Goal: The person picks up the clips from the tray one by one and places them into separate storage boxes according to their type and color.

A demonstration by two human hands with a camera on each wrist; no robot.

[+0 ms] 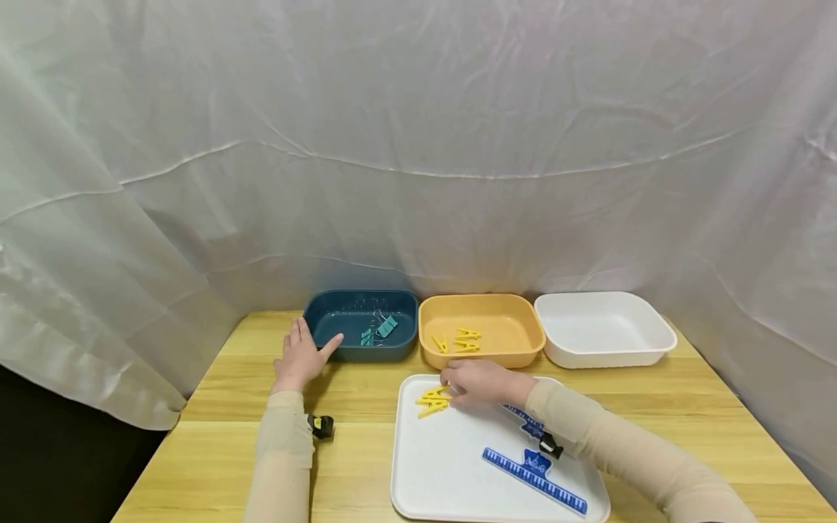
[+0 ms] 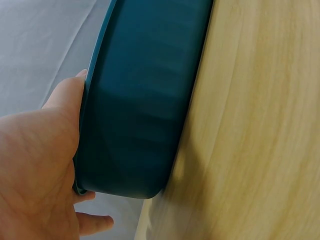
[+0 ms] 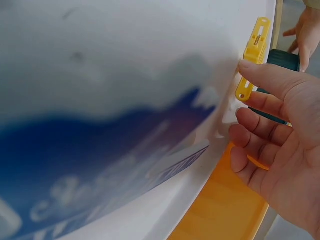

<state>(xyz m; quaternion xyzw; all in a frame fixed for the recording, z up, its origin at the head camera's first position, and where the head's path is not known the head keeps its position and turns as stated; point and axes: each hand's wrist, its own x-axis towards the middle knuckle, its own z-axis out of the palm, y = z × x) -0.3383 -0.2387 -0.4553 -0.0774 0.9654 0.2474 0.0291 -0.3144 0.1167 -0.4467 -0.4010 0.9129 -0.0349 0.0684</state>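
Observation:
My left hand [image 1: 301, 357] rests at the left end of a dark teal box [image 2: 135, 100], its fingers along the outer side and its thumb over the front rim. Two teal binder clips [image 1: 386, 326] lie in that box. Over the white tray [image 1: 418, 465], my right hand [image 1: 482, 382] pinches a yellow clothespin [image 3: 255, 45] between thumb and index finger, the other fingers loosely bent. Yellow clothespins [image 1: 431, 408] lie at the tray's upper left, partly hidden by the fingers. Blue piano-print clips [image 1: 535, 476] lie on the tray's right part, one partly under the right forearm.
A yellow-orange box [image 1: 482, 358] with several yellow clothespins [image 1: 467, 340] stands right of the teal box. Beside it is a white box [image 1: 607, 357]. The wooden table [image 1: 353, 457] ends at a grey curtain [image 1: 458, 218] behind the boxes.

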